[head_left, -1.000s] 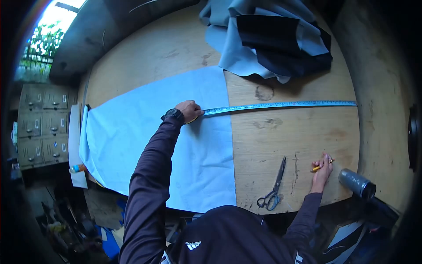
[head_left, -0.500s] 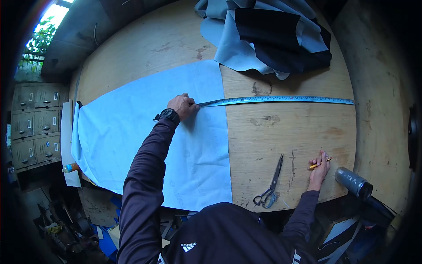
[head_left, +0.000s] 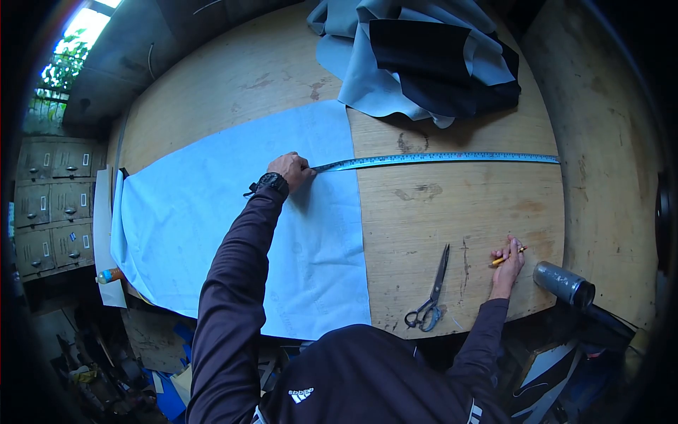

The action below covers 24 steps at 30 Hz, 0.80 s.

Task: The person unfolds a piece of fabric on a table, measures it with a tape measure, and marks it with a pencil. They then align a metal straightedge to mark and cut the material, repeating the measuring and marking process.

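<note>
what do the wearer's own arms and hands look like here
Both arms are in long, dark sleeves of one dark top with a white adidas logo. The left hand is ungloved, with a chunky black watch on its wrist. The right hand is ungloved too, with no watch showing.

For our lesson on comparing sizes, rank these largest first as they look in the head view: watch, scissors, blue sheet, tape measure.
1. Blue sheet
2. Tape measure (visible stretch)
3. Scissors
4. Watch
</note>
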Each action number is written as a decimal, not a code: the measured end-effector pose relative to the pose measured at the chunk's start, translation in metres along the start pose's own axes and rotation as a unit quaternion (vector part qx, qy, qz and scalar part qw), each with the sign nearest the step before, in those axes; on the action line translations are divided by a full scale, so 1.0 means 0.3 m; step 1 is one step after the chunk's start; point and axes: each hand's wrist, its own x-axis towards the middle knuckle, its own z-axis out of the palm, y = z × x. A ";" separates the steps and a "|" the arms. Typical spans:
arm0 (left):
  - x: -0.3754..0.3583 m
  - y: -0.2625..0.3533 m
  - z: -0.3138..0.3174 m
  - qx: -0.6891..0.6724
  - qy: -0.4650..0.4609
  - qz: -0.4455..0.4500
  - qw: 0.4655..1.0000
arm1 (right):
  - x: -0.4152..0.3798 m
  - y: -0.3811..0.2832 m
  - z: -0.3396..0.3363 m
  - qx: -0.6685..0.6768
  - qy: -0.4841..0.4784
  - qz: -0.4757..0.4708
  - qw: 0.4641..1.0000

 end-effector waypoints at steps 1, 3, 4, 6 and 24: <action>0.002 -0.001 0.000 -0.001 0.000 0.000 1.000 | -0.002 -0.001 0.002 0.001 0.003 0.002 1.000; -0.002 -0.002 0.003 -0.001 0.010 0.007 1.000 | -0.004 0.001 0.001 0.003 0.003 -0.004 1.000; -0.003 -0.004 0.003 -0.001 0.016 0.010 1.000 | 0.000 0.006 0.000 0.005 0.001 -0.008 1.000; -0.002 -0.004 0.001 -0.004 0.013 0.007 1.000 | 0.011 0.011 -0.003 0.007 0.000 -0.011 1.000; -0.759 -0.135 0.207 -0.213 -0.114 0.073 0.968 | -0.619 0.167 0.171 -0.235 -0.325 -0.062 0.914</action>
